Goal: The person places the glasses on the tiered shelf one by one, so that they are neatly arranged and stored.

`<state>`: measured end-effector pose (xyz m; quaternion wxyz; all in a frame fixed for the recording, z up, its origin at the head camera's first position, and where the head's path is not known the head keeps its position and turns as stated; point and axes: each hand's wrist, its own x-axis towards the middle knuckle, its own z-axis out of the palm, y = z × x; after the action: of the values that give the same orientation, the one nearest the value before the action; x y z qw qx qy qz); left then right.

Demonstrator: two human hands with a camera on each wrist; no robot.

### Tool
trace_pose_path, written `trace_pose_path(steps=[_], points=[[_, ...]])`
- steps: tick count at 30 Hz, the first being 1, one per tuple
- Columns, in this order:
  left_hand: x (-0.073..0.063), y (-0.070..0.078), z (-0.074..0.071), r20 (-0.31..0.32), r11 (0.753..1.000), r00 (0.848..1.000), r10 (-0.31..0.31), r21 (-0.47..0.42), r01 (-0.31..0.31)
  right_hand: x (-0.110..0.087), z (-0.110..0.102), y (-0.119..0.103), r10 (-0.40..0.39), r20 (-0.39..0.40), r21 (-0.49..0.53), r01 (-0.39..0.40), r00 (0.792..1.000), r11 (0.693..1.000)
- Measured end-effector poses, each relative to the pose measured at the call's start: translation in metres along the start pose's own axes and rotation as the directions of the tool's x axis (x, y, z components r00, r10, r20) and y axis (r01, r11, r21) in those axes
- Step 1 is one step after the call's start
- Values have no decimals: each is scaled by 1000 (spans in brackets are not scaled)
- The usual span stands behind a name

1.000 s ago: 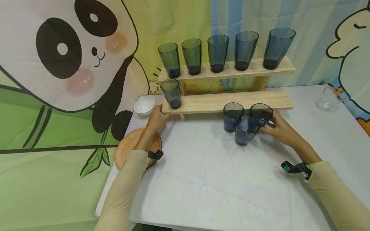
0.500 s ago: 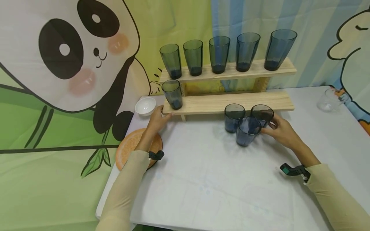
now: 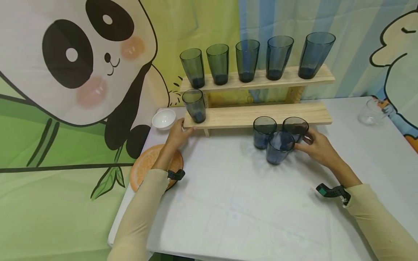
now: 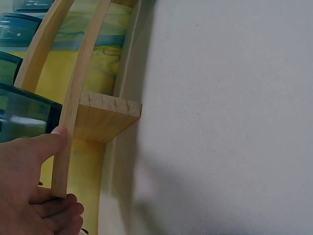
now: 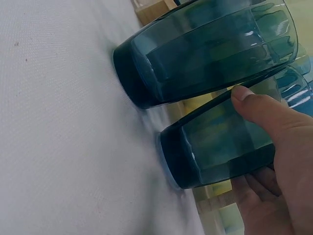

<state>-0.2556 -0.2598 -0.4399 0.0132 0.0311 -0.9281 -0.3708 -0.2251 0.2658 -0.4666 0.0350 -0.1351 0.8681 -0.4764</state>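
Observation:
My left hand (image 3: 177, 136) grips the left end of the lower board of a two-tier wooden shelf (image 3: 267, 115). In the left wrist view its thumb lies on one side of the board and its fingers curl on the other. One dark tinted drinking glass (image 3: 195, 107) stands on that board near the hand. My right hand (image 3: 318, 148) holds another glass (image 5: 220, 142), with the thumb on one side and fingers round the other. This glass stands on the tablecloth beside a front glass (image 3: 279, 150) and a left glass (image 3: 263, 133), grouped before the shelf.
Several matching glasses (image 3: 247, 59) stand in a row on the upper board. A white bowl (image 3: 164, 119) sits left of the shelf, and an orange-slice-patterned round plate (image 3: 143, 166) lies under the left forearm. At the far right stands a clear glass vessel (image 3: 370, 113).

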Motion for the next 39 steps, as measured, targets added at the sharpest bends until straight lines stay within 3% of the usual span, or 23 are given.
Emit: trace_pose_path(steps=[11,21,29,39], points=[[0,1,0,4,1000,1000,-8,-20,8,1,-27,-30,14,-31,-63,-16,999,998],[0,0,1,-1,1000,1000,2,-15,-2,20,-44,-69,-18,-112,-68,11,994,998],[2,-2,0,6,1000,1000,-1,-12,1,42,-44,-99,-1,-120,-26,-2,993,1000],[3,-3,-2,12,1000,1000,-2,-12,3,71,-25,-127,-18,-86,9,19,996,1000]])
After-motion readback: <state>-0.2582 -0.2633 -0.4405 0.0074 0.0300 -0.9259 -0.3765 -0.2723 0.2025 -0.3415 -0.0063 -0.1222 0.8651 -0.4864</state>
